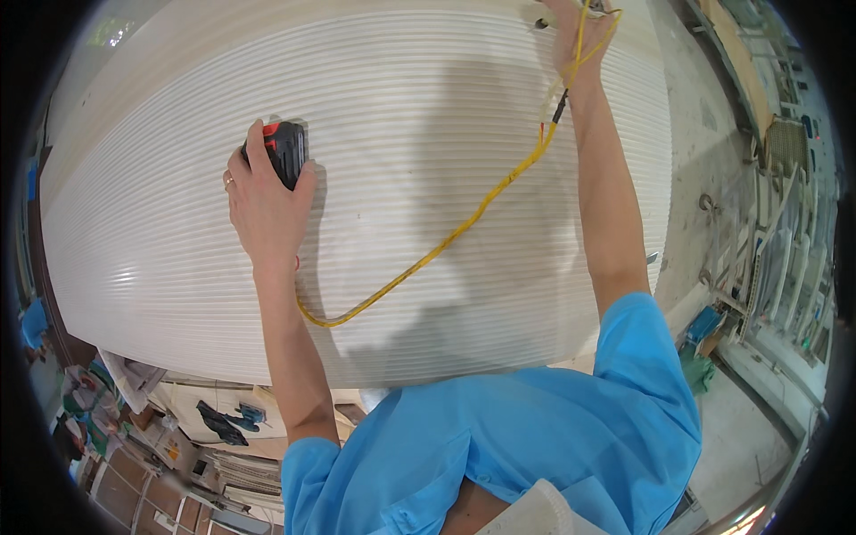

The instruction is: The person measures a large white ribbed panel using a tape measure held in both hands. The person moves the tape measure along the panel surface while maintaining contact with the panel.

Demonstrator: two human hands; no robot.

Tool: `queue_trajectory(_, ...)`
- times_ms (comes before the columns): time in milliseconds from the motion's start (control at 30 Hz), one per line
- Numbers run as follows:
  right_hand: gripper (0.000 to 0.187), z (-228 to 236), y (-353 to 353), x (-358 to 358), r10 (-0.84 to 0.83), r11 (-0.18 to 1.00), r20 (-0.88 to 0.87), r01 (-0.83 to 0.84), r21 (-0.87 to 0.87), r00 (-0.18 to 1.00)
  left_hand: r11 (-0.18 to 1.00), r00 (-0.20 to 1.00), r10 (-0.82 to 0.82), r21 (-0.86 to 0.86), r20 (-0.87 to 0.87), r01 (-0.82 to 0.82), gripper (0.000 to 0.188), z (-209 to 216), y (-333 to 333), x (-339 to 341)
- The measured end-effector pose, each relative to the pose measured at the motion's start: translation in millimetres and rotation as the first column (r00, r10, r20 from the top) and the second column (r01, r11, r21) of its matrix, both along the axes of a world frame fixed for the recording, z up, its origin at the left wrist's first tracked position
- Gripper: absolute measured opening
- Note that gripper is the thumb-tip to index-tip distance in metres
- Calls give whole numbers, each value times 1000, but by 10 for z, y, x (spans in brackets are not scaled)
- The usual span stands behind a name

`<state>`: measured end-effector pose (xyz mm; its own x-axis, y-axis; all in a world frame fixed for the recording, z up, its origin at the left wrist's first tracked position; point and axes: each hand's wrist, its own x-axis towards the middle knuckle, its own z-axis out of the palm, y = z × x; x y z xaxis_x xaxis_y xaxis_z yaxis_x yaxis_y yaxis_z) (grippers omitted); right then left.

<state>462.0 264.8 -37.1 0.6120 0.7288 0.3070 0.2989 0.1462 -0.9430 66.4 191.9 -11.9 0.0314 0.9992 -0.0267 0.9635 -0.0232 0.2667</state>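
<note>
Around a black and red block-shaped device (287, 153), its exact kind unclear, the fingers of my left hand (269, 201) are curled. The device stands on a large white ribbed panel (374, 214). My right hand (584, 40) reaches to the panel's far right, partly cut off by the top edge of the view. It is closed at the thin split wires of a yellow cable (486, 201), where a small metal part (596, 7) shows. From there the cable passes a black-wrapped joint and sags across the panel to my left wrist, which hides its other end.
A small dark hole or knob (541, 24) is beside my right hand. Metal racks (785, 232) stand along the right, with a green bag (698, 370) lower down. Bundled cloths and bags (89, 401) lie at the lower left, near a dark item (221, 423) on a pale surface.
</note>
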Motion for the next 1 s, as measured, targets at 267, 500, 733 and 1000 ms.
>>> queue_trajectory(267, 15, -137, 113, 40, 22, 998, 5, -22, 62, 1000, 997, 1000, -24, 70, -13, 25, 81, -22, 5, 13)
queue_trajectory(500, 17, -105, 174, 70, -6, 1000, -159, 11, 25, 987, 999, 1000, -12, 51, -9, 12, 83, -24, 22, 24)
queue_trajectory(733, 15, 31, 198, 143, 100, 973, -89, -79, 216, 991, 1000, 1000, -4, -1, -18, 3, 84, -24, 36, 24)
queue_trajectory(1000, 14, -164, 162, 76, 134, 980, -74, -121, 161, 988, 1000, 1000, 8, -3, -13, -8, 83, -43, 37, 48)
